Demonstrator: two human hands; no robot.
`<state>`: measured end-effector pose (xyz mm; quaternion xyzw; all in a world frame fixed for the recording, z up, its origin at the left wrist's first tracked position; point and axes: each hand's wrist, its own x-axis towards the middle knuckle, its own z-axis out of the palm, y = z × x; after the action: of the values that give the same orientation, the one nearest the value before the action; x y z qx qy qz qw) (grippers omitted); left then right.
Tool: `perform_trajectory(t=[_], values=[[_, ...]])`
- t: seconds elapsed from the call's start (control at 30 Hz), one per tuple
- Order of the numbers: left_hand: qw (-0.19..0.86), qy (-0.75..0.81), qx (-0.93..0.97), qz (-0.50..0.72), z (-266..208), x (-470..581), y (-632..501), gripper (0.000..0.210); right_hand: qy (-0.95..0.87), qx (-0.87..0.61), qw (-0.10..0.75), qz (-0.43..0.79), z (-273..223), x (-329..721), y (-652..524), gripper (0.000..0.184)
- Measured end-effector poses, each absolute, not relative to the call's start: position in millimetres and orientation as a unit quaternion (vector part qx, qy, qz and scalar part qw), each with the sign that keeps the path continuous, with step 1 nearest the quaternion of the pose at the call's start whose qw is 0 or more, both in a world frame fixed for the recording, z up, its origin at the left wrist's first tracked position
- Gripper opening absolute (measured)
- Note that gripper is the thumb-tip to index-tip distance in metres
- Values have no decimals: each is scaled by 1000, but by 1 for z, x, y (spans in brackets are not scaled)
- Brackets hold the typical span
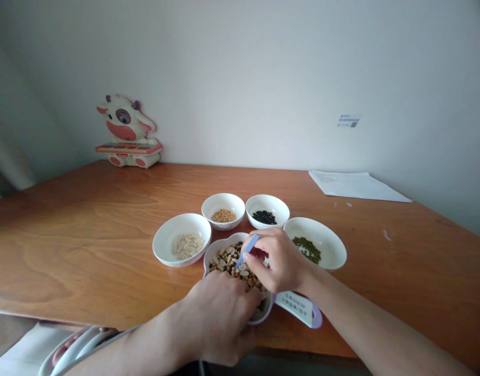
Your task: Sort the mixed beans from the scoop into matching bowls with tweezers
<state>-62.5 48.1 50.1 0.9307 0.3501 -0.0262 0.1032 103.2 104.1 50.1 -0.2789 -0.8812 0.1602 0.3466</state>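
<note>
A flower-shaped bowl [267, 313] with a lilac rim and a labelled handle sits near the table's front edge. It holds a mix of peanuts, yellow beans and dark beans. My left hand [218, 313] is closed over its near-left rim, bent fingers reaching inside; the fingertips are hidden. Above the mix, my right hand [281, 258] pinches a light-purple plastic tool [246, 251], perhaps tweezers, its lower end down among the beans. Around the far side stand white bowls with pale flat seeds [188, 246], yellow beans [223, 215], black beans [264, 217] and green beans [307, 250].
A cow-shaped toy keyboard [128, 133] stands at the back left of the wooden table [86, 235]. White papers [357, 186] lie at the back right by the wall. Below the table's left front edge, a white and pink object [77, 347] is partly visible.
</note>
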Motion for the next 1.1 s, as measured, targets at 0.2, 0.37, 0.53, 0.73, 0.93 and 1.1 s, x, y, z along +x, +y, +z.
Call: perform_trajectory(t=[0.2, 0.37, 0.53, 0.73, 0.93, 1.1], values=[[91, 346, 934, -26, 53, -62, 47, 17, -879, -288, 346, 154, 48, 102, 105, 18], [94, 349, 932, -39, 54, -62, 47, 19, -876, -295, 352, 148, 50, 102, 105, 19], [93, 350, 932, -33, 51, -63, 48, 18, -869, -315, 355, 140, 52, 102, 105, 20], [90, 349, 932, -32, 51, -63, 47, 18, -877, -316, 339, 124, 51, 101, 105, 22], [97, 349, 932, -36, 52, -63, 47, 19, -881, -320, 328, 117, 49, 100, 106, 23], [98, 351, 931, -35, 51, -63, 48, 20, -884, -320, 321, 112, 48, 100, 105, 25]])
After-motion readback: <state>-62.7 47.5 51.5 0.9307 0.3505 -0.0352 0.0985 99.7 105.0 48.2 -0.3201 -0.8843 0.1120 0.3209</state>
